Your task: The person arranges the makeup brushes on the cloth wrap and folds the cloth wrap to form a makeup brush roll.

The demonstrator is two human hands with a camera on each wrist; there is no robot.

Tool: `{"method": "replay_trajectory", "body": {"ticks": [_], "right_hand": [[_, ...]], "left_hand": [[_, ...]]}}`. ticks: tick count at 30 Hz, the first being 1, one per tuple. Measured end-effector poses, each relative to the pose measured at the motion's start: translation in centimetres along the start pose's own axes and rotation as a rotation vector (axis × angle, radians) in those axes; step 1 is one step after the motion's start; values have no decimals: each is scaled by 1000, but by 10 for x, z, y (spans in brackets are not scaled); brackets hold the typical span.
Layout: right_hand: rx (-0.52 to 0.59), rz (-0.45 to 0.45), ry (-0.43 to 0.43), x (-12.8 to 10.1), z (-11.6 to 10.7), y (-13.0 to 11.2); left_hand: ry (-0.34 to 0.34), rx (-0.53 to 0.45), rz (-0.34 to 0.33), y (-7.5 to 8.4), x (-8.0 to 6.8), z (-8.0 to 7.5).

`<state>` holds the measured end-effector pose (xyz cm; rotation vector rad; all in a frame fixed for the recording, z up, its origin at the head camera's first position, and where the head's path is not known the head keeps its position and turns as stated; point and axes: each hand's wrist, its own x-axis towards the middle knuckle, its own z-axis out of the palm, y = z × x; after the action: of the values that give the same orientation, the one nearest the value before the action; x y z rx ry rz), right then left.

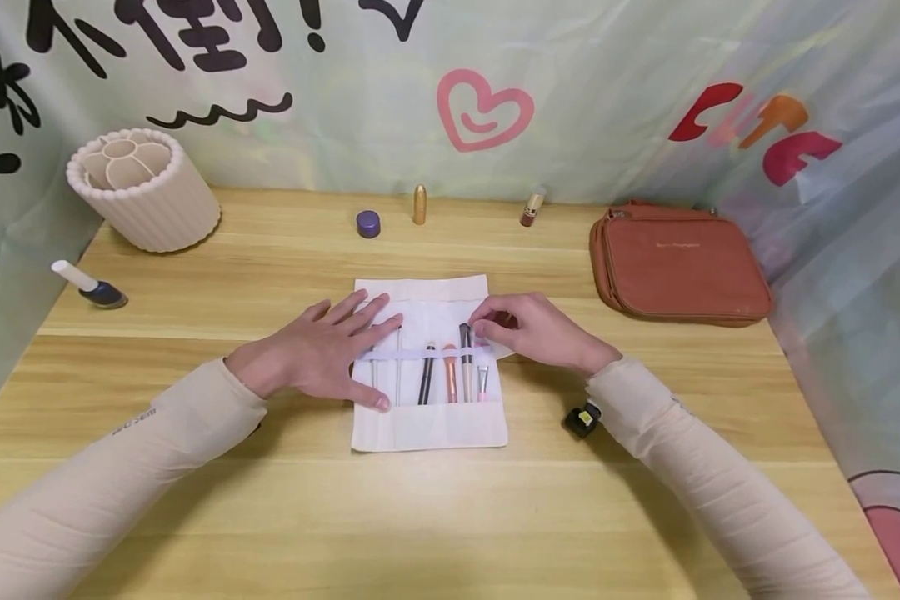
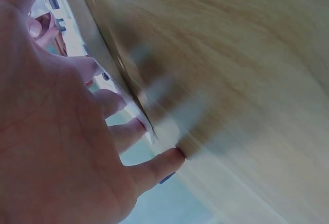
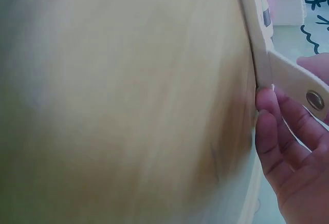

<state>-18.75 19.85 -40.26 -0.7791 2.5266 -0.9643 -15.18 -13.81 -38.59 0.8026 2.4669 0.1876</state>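
Observation:
A white cloth makeup brush roll (image 1: pixel 431 429) lies unfolded on the table, its lavender elastic band across several slim tools. Among them are a black-handled brush (image 1: pixel 426 375), an orange-brown brush (image 1: pixel 451 375), a dark-headed brush (image 1: pixel 466 342) and a small pink-handled brush (image 1: pixel 483 382). With fingers spread, my left hand (image 1: pixel 318 346) rests on the roll's left side. My right hand (image 1: pixel 536 329) pinches the roll's right edge beside a flap (image 3: pixel 293 77) with a metal snap (image 3: pixel 314 99). The left palm (image 2: pixel 51 126) fills much of the left wrist view.
At the back stand a purple lid (image 1: pixel 368 223), a gold tube (image 1: pixel 419 205) and a small gold-capped bottle (image 1: pixel 532 207). A ribbed cream holder (image 1: pixel 153 200) and a nail polish bottle (image 1: pixel 93 286) are left; a brown zipped case (image 1: pixel 686 267) is right.

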Motion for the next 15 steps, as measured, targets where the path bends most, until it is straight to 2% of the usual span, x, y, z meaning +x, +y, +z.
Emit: {"method": "replay_trajectory", "body": {"ticks": [15], "right_hand": [[18,-3,-42,3,-8,1]], "left_hand": [[-12,19,-13,4,0,-2]]}}
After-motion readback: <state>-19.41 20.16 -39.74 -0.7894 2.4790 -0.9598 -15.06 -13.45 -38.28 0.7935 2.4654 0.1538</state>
